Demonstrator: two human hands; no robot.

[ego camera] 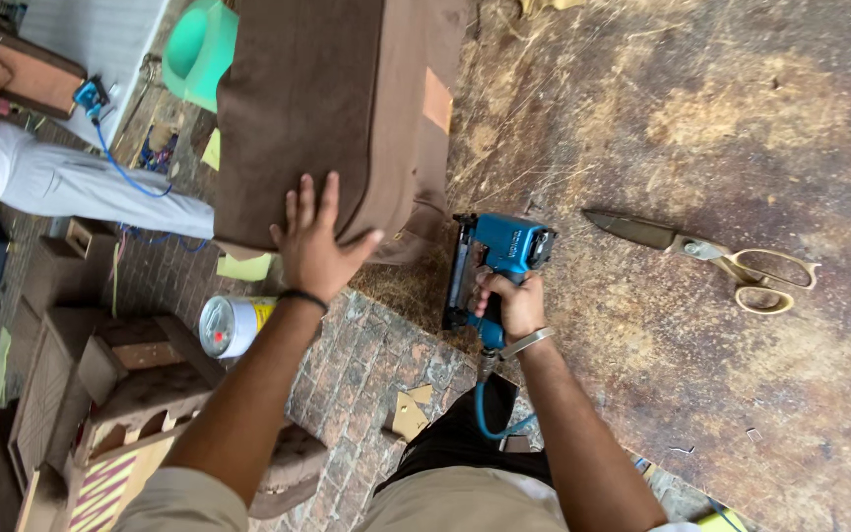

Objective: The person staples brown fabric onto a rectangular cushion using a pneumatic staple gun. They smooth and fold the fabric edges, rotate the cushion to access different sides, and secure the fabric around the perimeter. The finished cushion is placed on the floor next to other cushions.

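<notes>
Beige-clad lap and two bare forearms at bottom of frame, nearest the lens. Left hand (315,241) flat, fingers spread wide, palm pressed on lower corner of brown upholstered cushion piece (337,108) at upper centre; nothing clasped, just bearing down. Right hand (516,305) wrapped tight round handle of blue pneumatic staple gun (494,266), centre frame, just right of the cushion's lower edge and resting on the worn workbench top (701,158). Gun body long axis running roughly top to bottom in the frame, dark magazine along its left side beside the fabric edge, head end toward the top of frame, handle end toward the bottom; blue air hose (490,414) curling off the handle base toward lower centre. Whether nose touches fabric: cannot tell. Large brass-handled scissors (711,251) lying flat on bench, right of the gun and well apart, blades shut, tip pointing left, loops to the right. Tin can (230,325) on brick floor (366,365) lower left, below the left wrist. Tufted brown furniture parts (140,384) stacked lower left. Mint-green plastic item (199,49) at top left behind cushion. Another person's light sleeve (81,182) at upper left, separate from the wearer's arms. Cardboard scrap (408,414) on bricks near the lap.
</notes>
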